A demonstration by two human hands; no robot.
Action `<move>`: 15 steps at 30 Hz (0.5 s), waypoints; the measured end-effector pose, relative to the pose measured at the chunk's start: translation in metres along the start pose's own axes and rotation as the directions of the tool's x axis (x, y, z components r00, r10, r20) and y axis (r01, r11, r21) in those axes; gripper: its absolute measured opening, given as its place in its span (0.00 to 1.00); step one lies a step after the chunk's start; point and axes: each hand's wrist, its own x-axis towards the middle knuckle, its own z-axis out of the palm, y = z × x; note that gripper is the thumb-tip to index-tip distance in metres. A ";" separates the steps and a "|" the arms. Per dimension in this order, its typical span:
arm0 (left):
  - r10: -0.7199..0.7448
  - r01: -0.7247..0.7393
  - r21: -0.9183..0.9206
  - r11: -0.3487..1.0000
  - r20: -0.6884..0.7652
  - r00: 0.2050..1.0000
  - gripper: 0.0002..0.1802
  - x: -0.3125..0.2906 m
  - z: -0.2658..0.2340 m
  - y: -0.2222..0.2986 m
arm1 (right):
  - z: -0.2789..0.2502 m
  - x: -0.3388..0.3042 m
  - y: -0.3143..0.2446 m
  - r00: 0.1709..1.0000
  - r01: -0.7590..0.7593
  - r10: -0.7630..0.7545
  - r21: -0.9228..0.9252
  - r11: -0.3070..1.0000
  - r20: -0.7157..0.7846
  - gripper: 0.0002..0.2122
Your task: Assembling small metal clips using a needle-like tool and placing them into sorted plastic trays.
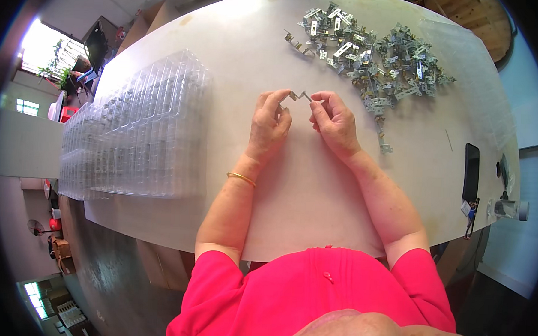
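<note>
Over the middle of the white table, both hands are raised close together at a small bent metal bracket (295, 96). My left hand (269, 123) pinches one end of it between thumb and fingers. My right hand (333, 118) grips a thin metal piece (306, 96) whose tip meets or nearly meets the bracket; whether the two are joined I cannot tell. Just beyond the hands, to the right, lies a heap of small silvery metal brackets (400, 59), some with brass-coloured parts. A short trail of them runs from the heap toward my right forearm.
Stacked clear plastic trays (157, 127) stand at the left of the table (316, 194). Toward the right edge lie a black phone (471, 172), small pliers (471, 217) and a clear jar (507, 209) on its side. A thin rod (448, 140) and clear plastic sheeting (471, 75) lie beyond them.
</note>
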 end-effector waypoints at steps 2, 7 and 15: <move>0.014 -0.014 0.008 1.000 0.003 1.000 0.21 -0.001 0.001 0.001 | -0.002 0.000 0.000 1.000 0.003 -0.003 -0.016 1.000 0.008 0.07; 0.128 -0.130 0.099 0.987 0.022 0.992 0.23 -0.001 0.003 0.004 | -0.004 0.001 0.001 0.998 -0.046 0.043 0.047 0.998 0.051 0.09; 0.250 -0.254 0.171 0.952 0.043 0.967 0.22 0.000 0.005 0.000 | -0.001 0.002 0.013 0.989 0.124 -0.132 -0.113 0.986 -0.063 0.03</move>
